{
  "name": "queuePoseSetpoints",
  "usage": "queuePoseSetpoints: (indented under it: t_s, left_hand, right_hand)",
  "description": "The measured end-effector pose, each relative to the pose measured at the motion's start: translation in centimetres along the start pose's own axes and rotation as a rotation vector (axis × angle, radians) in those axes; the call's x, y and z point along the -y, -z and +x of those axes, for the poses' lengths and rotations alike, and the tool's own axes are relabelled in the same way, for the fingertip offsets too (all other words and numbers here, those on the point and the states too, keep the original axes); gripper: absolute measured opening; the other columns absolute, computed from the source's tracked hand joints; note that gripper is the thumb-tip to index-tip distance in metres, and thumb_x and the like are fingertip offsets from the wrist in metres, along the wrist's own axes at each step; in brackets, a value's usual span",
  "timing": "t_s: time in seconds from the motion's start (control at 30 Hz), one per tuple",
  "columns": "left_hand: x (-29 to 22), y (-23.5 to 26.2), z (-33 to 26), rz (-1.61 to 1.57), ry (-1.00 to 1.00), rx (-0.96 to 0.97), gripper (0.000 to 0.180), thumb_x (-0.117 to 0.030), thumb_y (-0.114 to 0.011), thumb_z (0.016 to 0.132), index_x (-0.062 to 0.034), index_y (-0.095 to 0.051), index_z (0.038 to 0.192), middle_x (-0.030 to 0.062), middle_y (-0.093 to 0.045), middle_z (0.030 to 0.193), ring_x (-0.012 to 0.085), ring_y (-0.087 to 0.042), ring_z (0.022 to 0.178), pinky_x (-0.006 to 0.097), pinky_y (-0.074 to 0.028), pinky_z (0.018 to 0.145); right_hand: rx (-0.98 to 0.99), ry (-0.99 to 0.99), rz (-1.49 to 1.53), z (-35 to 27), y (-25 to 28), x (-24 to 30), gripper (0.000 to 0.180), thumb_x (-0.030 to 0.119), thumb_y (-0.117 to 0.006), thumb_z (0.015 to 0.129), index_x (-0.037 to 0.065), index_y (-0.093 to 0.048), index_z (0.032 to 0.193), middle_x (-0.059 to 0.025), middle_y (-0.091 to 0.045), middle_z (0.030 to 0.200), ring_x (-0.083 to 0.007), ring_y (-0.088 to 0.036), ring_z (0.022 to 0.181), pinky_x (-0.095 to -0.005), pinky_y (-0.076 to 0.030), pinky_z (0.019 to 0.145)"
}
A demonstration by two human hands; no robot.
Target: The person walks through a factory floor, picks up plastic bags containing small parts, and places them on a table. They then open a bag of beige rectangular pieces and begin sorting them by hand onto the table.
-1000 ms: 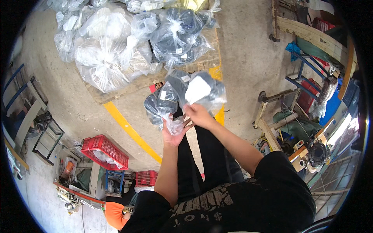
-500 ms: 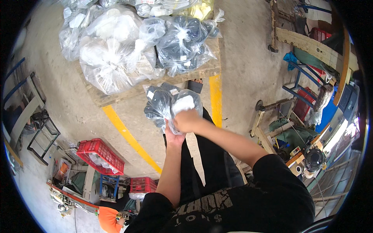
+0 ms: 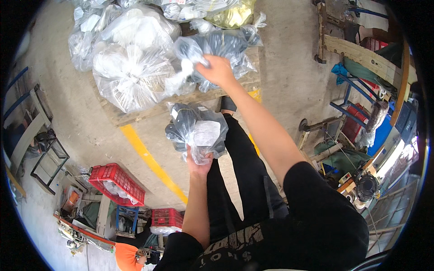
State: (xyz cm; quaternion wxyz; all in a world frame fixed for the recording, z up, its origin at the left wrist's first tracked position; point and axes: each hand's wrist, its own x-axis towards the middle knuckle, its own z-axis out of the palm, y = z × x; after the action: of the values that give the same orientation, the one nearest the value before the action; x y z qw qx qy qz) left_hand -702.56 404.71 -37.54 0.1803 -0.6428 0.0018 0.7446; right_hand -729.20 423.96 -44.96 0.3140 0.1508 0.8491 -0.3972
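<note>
The left hand (image 3: 199,166) is clenched round the gathered neck of a dark-filled clear bag (image 3: 187,128), held up near the wooden pallet (image 3: 156,107). Over there, the right hand (image 3: 215,70) pinches a smaller plastic bag (image 3: 187,49) above the pallet's bagged heap (image 3: 132,67).

1. In front of me, a low wooden pallet (image 3: 156,106) rests on the concrete floor (image 3: 285,81), its near edge bare.
2. On the pallet's left half I see a big clear bag (image 3: 133,74) of pale goods, bunched plastic facing me.
3. Just right of that lies a clear bag of dark goods (image 3: 235,43).
4. Farther from me sits a yellowish bag (image 3: 233,16); I cannot tell if it touches wood.
5. A yellow stripe (image 3: 149,156) runs along the floor from the pallet toward my left side.
</note>
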Motion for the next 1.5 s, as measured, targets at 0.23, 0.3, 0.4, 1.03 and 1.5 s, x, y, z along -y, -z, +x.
queuePoseSetpoints:
  t_s: [0.23, 0.3, 0.4, 1.03, 1.5]
  left_hand:
    - [-1.5, 1.2, 0.5, 0.025, -0.025, -0.016, 0.036, -0.048, -0.054, 0.099, -0.0186, -0.065, 0.116, -0.0005, -0.066, 0.107, 0.0177, -0.056, 0.09, 0.031, -0.037, 0.056]
    - [-1.6, 1.2, 0.6, 0.026, -0.044, -0.018, 0.035, -0.048, -0.054, 0.099, -0.019, -0.065, 0.116, -0.0005, -0.066, 0.107, 0.018, -0.056, 0.088, 0.031, -0.035, 0.056]
    - [-1.7, 1.1, 0.7, 0.057, -0.064, -0.083, 0.036, -0.049, -0.053, 0.1, -0.0193, -0.064, 0.116, -0.0005, -0.066, 0.107, 0.0182, -0.054, 0.085, 0.031, -0.033, 0.057]
    - [0.3, -3.8, 7.8, 0.805, -0.434, -0.538, 0.074, -0.049, -0.053, 0.102, 0.0146, -0.047, 0.14, 0.0208, -0.061, 0.134, 0.0307, -0.061, 0.121, 0.041, -0.049, 0.1]
    - [-1.7, -13.9, 19.6, 0.52, -0.162, -0.384, 0.042, -0.032, -0.041, 0.102, -0.0069, -0.06, 0.129, 0.0124, -0.063, 0.13, 0.0343, -0.064, 0.111, 0.057, -0.054, 0.089]
  right_hand:
    - [0.017, 0.003, 0.457, -14.2, 9.4, -5.5, 0.038, 0.037, -0.073, 0.091, 0.002, -0.073, 0.107, -0.0088, -0.073, 0.1, -0.019, -0.065, 0.096, -0.033, -0.049, 0.089]
    - [-0.001, 0.036, 0.683, -15.1, 11.2, -6.5, 0.045, 0.044, -0.068, 0.094, 0.0, -0.073, 0.102, -0.0049, -0.073, 0.093, -0.0147, -0.063, 0.089, -0.0314, -0.049, 0.083]
    - [0.008, -0.012, 0.737, -13.6, 11.6, -7.2, 0.055, 0.054, -0.054, 0.1, 0.003, -0.074, 0.108, -0.0093, -0.074, 0.093, -0.0193, -0.067, 0.085, -0.0338, -0.051, 0.081]
    - [-0.051, 0.003, -0.586, 6.7, 0.6, -3.3, 0.098, 0.023, -0.075, 0.08, 0.037, -0.018, 0.159, -0.0332, -0.038, 0.146, -0.0433, -0.07, 0.097, -0.0478, -0.058, 0.083]
    - [0.021, 0.305, 0.014, -2.6, 5.4, -10.9, 0.02, 0.02, -0.07, 0.081, 0.008, -0.06, 0.093, -0.0188, -0.067, 0.085, -0.0409, -0.066, 0.079, -0.0443, -0.051, 0.065]
